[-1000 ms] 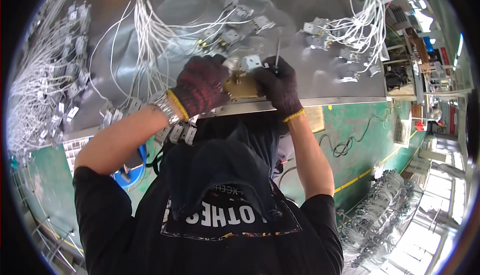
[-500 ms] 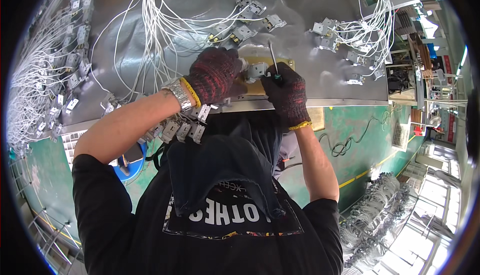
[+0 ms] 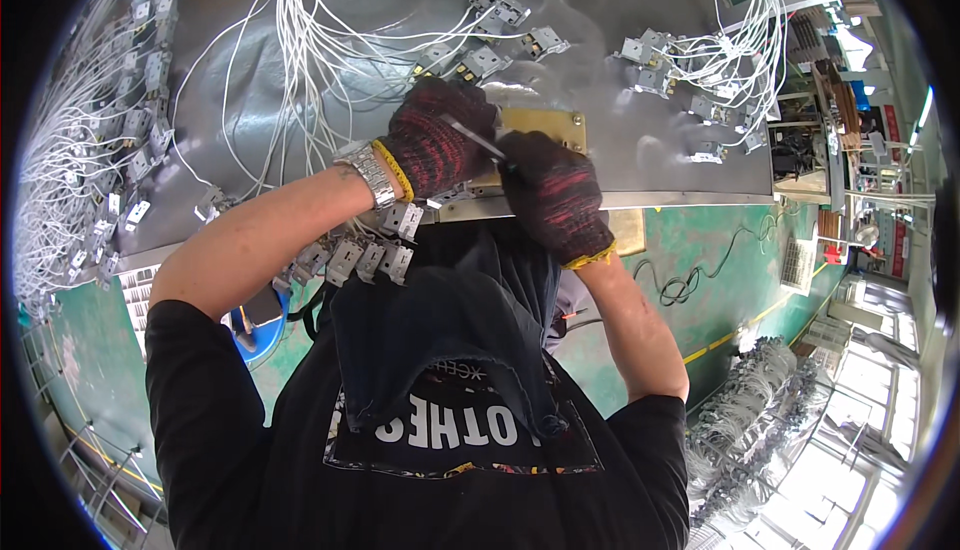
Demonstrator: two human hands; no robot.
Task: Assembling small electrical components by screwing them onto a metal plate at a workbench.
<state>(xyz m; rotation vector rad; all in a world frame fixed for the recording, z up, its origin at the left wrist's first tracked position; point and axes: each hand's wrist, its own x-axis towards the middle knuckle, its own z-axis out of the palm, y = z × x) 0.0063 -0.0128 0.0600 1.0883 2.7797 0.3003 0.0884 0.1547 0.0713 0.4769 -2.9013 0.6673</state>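
My left hand (image 3: 440,140), in a dark red-and-black knit glove with a yellow cuff, is closed with its fingers curled in. What it holds, if anything, is hidden. Close beside it my right hand (image 3: 553,190), gloved alike, grips a screwdriver (image 3: 474,139). The metal shaft points up and left across the left glove. Behind both hands lies a brass-coloured plate (image 3: 545,122) at the front of the metal tabletop (image 3: 620,165), partly covered by them. Grey lamp-holder-like blocks (image 3: 345,258) on white wires hang over the edge below my left wrist.
Bundled white wires (image 3: 295,60) run to more grey blocks (image 3: 480,60) beyond my hands. Another wired cluster (image 3: 735,55) lies at the right, and a dense mass (image 3: 85,150) fills the far left. A black cable (image 3: 685,290) is coiled on the green floor (image 3: 640,340).
My right hand has moved left and slightly down toward my left hand. The screwdriver has swung from nearly upright to slanting left. The grey block between my hands has gone out of sight.
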